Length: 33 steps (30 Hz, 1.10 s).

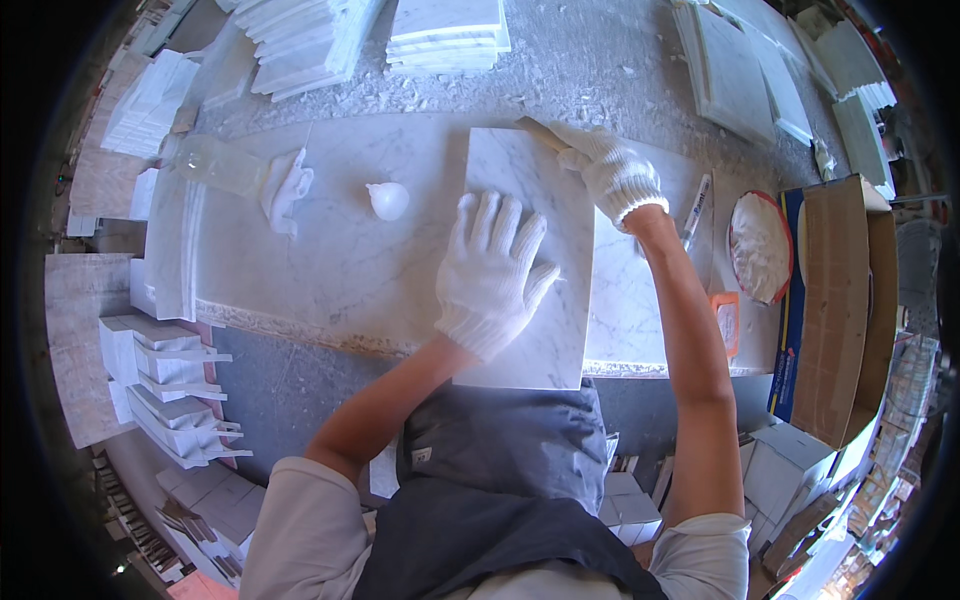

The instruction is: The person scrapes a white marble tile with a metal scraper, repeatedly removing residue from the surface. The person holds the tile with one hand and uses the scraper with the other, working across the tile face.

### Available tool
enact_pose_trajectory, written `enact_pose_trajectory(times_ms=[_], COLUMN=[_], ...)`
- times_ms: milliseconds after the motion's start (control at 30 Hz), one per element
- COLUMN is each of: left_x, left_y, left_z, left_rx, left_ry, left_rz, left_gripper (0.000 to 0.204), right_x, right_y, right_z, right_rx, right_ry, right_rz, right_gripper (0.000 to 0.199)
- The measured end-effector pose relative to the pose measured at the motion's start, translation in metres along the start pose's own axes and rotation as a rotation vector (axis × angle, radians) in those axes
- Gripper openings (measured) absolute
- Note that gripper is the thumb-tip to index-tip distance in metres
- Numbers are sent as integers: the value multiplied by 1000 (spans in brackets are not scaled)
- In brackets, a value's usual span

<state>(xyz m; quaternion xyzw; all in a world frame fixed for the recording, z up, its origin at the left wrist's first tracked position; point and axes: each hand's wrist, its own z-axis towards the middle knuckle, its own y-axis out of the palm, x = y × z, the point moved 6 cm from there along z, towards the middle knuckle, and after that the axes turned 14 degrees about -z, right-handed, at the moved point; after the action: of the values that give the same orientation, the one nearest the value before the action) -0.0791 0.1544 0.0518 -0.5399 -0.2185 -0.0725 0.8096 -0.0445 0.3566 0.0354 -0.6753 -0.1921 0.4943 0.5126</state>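
fingers of the left hand (pixel 490 270), in a white knitted work glove, lie spread and flat on the square white marble tile with grey veins (pixel 530 255), pressing down and clenched on nothing. the right hand (pixel 608 172), gloved the same way, is curled over the tile's far right corner, its fingers closed on what looks like a thin pale stick or blade (pixel 535 131) that pokes out along the tile's far edge; what kind of tool it is cannot be told.

the tile lies flat on the large pale marble slab bench (pixel 340 250), its near edge hanging a little past the bench's front lip. left of the tile sit a small white rounded lump (pixel 388 200), a crumpled white rag (pixel 285 185) and a clear plastic bottle (pixel 215 163) on its side. right of the tile lie a pen-like marker (pixel 697 208), a red-rimmed dish of white powder or paste (pixel 758 247) and a brown cardboard box (pixel 835 300). beyond the tile, stacks of white tiles (pixel 445 35) rest among stone chips.

the tile looks heavy for its size, stiff, and smooth enough to slide on the slab. it is likely brittle at corners and edges, so taking it by two opposite edges with both hands seems safer than levering a single corner.
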Motion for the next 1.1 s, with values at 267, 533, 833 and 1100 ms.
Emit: enact_pose_trajectory(times_ms=[267,533,833,1100], left_x=[0,0,1,2], left_y=[0,1,2,3], left_z=[0,1,0,0], left_rx=[0,2,-6,-28], left_ry=[-3,-13,-4,-10], left_rz=[6,7,47,66], left_gripper=[61,62,61,57], right_x=[18,15,-42,-14], right_y=[15,15,-6,0], right_z=[4,4,-24,-6], right_rx=[-1,59,329,59], right_ry=[11,-88,-526,-133], right_rz=[-130,-82,-152,123], right_gripper=[39,43,44,42])
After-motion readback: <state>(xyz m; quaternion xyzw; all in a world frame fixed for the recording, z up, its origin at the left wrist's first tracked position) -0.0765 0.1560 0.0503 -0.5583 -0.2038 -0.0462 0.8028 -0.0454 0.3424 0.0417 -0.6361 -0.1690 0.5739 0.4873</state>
